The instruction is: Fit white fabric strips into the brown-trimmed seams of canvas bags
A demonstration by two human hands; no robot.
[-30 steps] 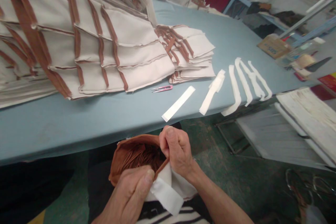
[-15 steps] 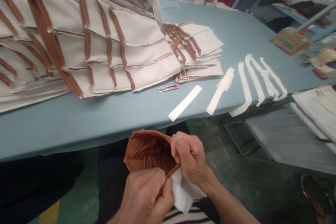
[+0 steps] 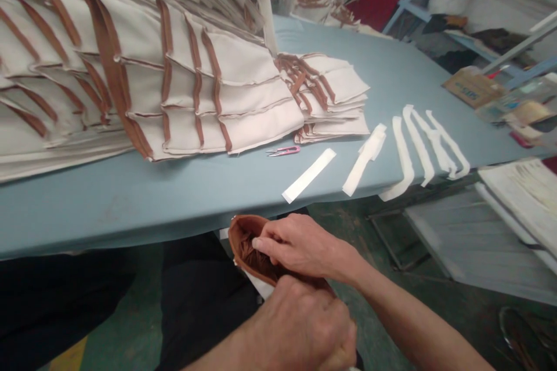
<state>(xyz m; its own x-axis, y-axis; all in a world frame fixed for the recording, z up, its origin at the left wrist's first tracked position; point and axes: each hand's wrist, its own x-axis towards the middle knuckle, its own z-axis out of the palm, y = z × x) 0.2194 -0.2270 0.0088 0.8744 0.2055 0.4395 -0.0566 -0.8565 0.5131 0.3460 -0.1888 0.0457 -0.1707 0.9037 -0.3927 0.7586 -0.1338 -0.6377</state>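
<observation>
A bunched rust-brown cloth (image 3: 250, 246) with a gathered inside sits in my lap, just below the table edge. My right hand (image 3: 304, 246) lies across its top, fingers reaching over the opening. My left hand (image 3: 300, 324) grips its lower end, close under my right hand. A sliver of white fabric (image 3: 256, 285) shows beneath the brown cloth, and the rest is hidden by my hands. Both hands are off the table, nearest to its front edge.
A blue-grey table (image 3: 130, 208) holds tall stacks of cream panels trimmed in brown (image 3: 187, 78), a smaller stack (image 3: 326, 87), pink-handled thread snips (image 3: 282, 151) and several white strips (image 3: 308, 175). A cardboard box (image 3: 472, 87) and a white board (image 3: 526, 197) stand at right.
My right hand has slid across the top of the brown cloth, and my left hand has moved right and closed over its lower end. The white fabric is now mostly hidden.
</observation>
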